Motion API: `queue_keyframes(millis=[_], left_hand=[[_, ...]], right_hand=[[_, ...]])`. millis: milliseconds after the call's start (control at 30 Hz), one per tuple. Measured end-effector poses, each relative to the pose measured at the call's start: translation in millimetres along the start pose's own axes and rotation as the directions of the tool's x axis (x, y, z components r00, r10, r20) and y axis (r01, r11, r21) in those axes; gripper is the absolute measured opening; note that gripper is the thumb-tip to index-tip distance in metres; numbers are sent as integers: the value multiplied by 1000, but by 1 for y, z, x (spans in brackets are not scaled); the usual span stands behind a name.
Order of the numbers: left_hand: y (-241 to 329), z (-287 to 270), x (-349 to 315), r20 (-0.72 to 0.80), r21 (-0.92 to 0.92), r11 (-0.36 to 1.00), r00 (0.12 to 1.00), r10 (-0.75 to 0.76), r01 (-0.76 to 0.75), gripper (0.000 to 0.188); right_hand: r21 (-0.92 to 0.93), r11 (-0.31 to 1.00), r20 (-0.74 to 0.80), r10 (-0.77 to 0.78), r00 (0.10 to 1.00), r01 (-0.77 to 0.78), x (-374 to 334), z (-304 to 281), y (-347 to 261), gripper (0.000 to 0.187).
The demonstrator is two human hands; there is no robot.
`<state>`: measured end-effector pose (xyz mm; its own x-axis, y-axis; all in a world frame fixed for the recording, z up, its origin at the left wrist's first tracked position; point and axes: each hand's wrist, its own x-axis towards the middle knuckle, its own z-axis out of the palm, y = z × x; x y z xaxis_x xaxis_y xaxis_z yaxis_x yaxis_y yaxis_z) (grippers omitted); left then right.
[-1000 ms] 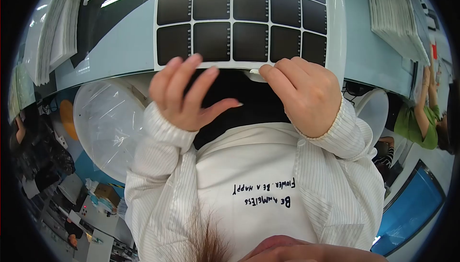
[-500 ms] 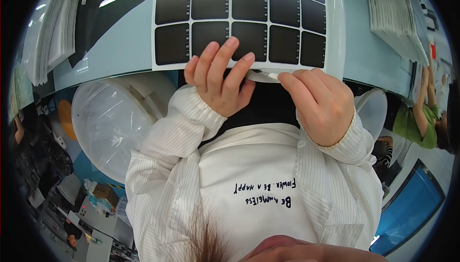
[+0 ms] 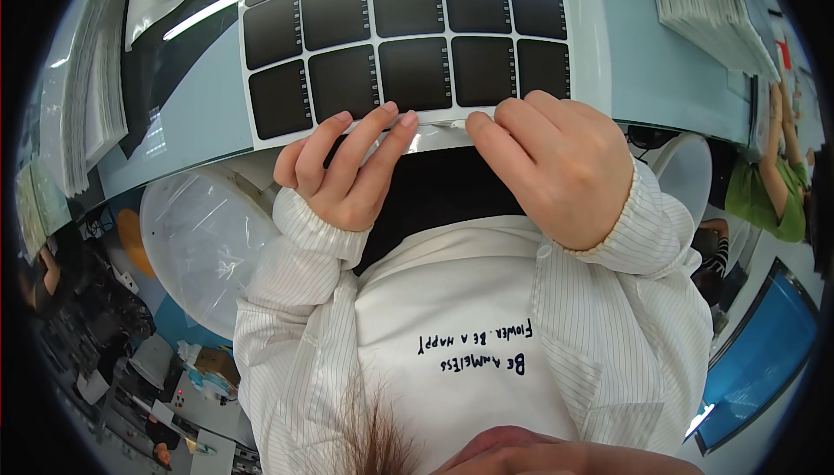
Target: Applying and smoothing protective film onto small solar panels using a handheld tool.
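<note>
A white sheet [image 3: 375, 40] with rows of dark rounded squares lies along the table's near side. My left hand [image 3: 346, 171] is at its near edge, fingers spread and slightly bent, fingertips against the edge; the thumb is hidden. To its right my right hand [image 3: 560, 166] is closed, thumb and index finger pinching a thin white piece [image 3: 453, 124] at the same edge. What kind of thing it is cannot be told, since most of it is inside the fingers.
A stack of sheets [image 3: 708, 10] stands at the far right, another stack [image 3: 82, 84] at the left. Below the table edge are a round bin with a clear liner [image 3: 208, 240] on the left and a pale one [image 3: 686, 175] on the right. A person in green [image 3: 773, 188] works at right.
The left hand has come down and left, its raised fingers now at the sheet's near edge. The right hand has shifted slightly left and up. The sheet appears further left in view.
</note>
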<state>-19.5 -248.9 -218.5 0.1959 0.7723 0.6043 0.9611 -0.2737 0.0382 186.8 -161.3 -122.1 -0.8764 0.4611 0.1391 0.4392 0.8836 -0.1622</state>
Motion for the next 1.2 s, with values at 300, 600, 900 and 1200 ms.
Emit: queue_keyframes(millis=[300,600,900,1200], left_hand=[[-5,5,-1,-52,5,999,998,38,-38,26],[-6,3,0,-32,1,1000,999,27,-27,27],[-9,2,3,-16,-45,997,998,54,-55,29],[-14,0,8,22,-143,988,998,64,-60,31]], right_hand=[[-4,1000,48,27,998,-27,-7,-4,6,21],[-34,994,41,107,993,-105,-26,-13,19,22],[-89,983,53,165,985,-160,-49,-24,37,21],[32,993,40,117,992,-118,-49,-15,32,19]])
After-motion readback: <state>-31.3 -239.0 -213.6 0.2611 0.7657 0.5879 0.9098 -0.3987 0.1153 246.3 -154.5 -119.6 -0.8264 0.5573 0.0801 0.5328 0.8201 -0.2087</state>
